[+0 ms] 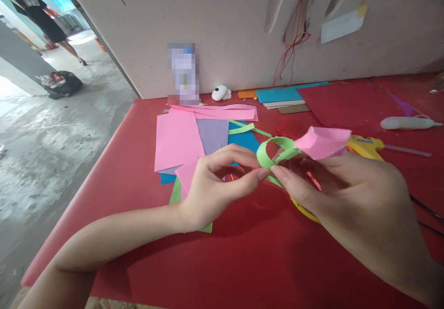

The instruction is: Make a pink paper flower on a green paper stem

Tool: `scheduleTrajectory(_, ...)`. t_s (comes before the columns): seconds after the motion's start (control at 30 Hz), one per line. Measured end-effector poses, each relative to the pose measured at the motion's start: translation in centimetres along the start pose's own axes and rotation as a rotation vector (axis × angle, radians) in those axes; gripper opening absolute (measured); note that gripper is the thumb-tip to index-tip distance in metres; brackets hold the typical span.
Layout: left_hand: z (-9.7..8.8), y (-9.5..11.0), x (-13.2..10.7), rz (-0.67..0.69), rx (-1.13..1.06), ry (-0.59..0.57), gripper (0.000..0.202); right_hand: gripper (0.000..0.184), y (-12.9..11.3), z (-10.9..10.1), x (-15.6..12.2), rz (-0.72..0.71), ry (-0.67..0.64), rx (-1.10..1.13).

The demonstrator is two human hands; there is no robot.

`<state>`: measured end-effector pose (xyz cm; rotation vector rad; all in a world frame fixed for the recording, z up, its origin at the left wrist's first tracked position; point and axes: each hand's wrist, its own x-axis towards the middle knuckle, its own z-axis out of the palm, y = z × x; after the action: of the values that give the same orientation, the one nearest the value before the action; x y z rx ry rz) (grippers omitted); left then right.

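Over the red table point(243, 262) my left hand point(215, 184) pinches a curled green paper strip point(274, 154) between thumb and fingers. My right hand point(347, 193) meets it from the right, its fingers closed on the same strip and on a folded pink paper piece point(322, 141) that sticks up above the knuckles. The strip forms a loop between both hands. Under my right hand lie scissors with a yellow handle point(305, 209), partly hidden.
Pink, lilac, blue and green paper sheets point(194, 138) lie behind my left hand. A yellow glue gun point(366, 145), a white tube point(405, 123), more sheets point(280, 96) and a wooden board point(243, 31) stand at the back. The table's left edge drops to concrete floor.
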<state>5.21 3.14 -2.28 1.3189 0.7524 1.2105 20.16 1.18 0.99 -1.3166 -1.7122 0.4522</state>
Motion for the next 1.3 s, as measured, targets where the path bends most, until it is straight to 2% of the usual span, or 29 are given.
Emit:
scheduleTrajectory(0.23,-0.1,-0.2,0.0,-0.043,-0.039,-0.009,0.004,0.011,0.3,0.1,-0.1,0.034,0.009,0.028)
scheduleTrajectory(0.57,-0.2,-0.2,0.1,-0.08,-0.056,-0.007,0.013,0.005,0.7,0.4,-0.2,0.171,0.017,0.122)
scheduleTrajectory(0.8,-0.4,-0.5,0.4,-0.114,-0.079,0.022,0.015,0.015,1.8,1.3,0.1,0.268,-0.055,0.276)
scheduleTrajectory(1.0,-0.3,-0.9,0.5,-0.1,-0.107,0.023,0.015,0.004,1.9,1.2,0.3,0.185,-0.103,0.351)
scheduleTrajectory(1.1,-0.3,-0.9,0.6,-0.091,-0.134,0.028,0.015,0.005,2.0,1.0,0.4,0.192,-0.094,0.36)
scheduleTrajectory(1.23,-0.6,-0.7,1.0,-0.031,-0.112,-0.025,0.04,0.005,2.1,0.7,0.4,0.185,-0.128,0.349)
scheduleTrajectory(1.3,-1.0,-0.7,1.2,-0.012,-0.077,-0.086,0.039,0.005,2.0,0.5,0.5,0.189,-0.162,0.341)
